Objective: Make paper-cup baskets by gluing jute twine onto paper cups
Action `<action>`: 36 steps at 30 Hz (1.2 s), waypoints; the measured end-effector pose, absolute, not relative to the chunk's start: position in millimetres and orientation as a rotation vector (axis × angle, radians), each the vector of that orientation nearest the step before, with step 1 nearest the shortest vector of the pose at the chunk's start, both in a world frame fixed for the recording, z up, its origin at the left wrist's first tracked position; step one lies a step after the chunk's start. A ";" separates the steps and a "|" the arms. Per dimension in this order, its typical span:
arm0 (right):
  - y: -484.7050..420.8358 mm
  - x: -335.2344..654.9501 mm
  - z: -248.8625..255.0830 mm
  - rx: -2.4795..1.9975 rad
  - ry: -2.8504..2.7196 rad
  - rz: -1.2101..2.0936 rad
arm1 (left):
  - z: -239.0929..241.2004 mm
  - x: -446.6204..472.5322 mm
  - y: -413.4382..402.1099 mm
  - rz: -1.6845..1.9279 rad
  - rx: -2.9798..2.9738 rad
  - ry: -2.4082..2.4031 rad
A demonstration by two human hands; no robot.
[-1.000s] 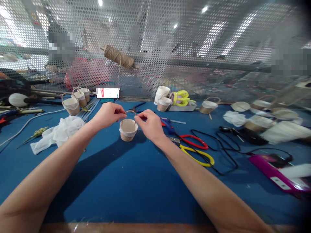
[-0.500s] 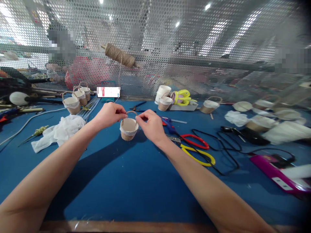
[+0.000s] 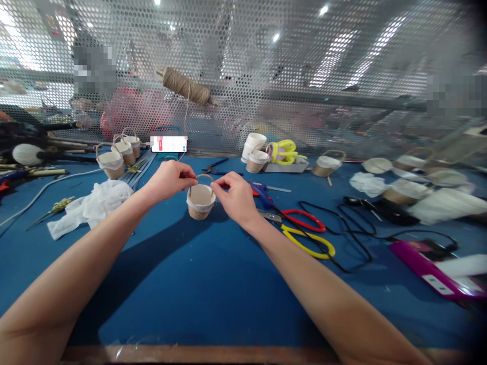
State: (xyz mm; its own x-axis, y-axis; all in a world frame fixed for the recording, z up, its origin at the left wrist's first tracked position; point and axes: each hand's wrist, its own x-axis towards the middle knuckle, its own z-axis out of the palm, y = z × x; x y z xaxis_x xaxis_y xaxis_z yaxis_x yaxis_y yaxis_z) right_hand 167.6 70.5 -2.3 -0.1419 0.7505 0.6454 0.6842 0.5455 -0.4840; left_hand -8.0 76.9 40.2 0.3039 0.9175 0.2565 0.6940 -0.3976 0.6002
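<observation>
A small brown basket (image 3: 200, 208) with a white cloth-like rim stands upright in front of me. Its thin twine-like handle (image 3: 206, 176) arches over the opening. My left hand (image 3: 175, 177) pinches the handle's left side between thumb and fingers. On the other side, my right hand (image 3: 234, 194) is closed in a pinch on the handle near the rim. Scissors with red and yellow grips (image 3: 304, 238) lie beside my right wrist, close to a blue glue gun (image 3: 262, 195).
Crumpled white cloth (image 3: 97, 203) lies left. Similar baskets (image 3: 111, 165) stand at the back left, with others (image 3: 326, 165) to the right. A twine spool (image 3: 186, 87) hangs on the perforated screen. Black cable (image 3: 342, 228) runs toward a purple power strip (image 3: 422, 263). A lit phone (image 3: 169, 144) stands behind.
Both hands keep their pinch on the basket handle, almost unmoved. The whole view has shifted very slightly.
</observation>
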 end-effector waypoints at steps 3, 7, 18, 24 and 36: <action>69.9 167.9 -1.8 -1.172 -1.871 0.082 | 40.1 -8.5 76.9 0.807 2.201 1.438; 69.6 168.4 -1.1 -1.167 -1.879 0.072 | 40.7 -8.4 76.5 0.802 2.190 1.442; 67.0 170.8 0.5 -1.145 -1.934 0.032 | 40.4 -11.1 76.4 0.772 2.201 1.414; 66.2 172.5 1.7 -1.134 -1.968 0.025 | 40.5 -12.4 77.6 0.740 2.259 1.397; 66.2 175.9 4.5 -1.103 -2.024 0.032 | 41.8 -12.9 75.3 0.711 2.305 1.421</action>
State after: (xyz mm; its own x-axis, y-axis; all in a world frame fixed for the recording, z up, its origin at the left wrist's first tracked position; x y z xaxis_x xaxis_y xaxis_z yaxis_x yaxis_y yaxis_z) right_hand 175.9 66.2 4.5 -0.2877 0.7119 0.6406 0.6911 0.6174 -0.3757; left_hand -12.9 75.3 41.8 0.3744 0.8967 0.2360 0.7265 -0.4419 0.5262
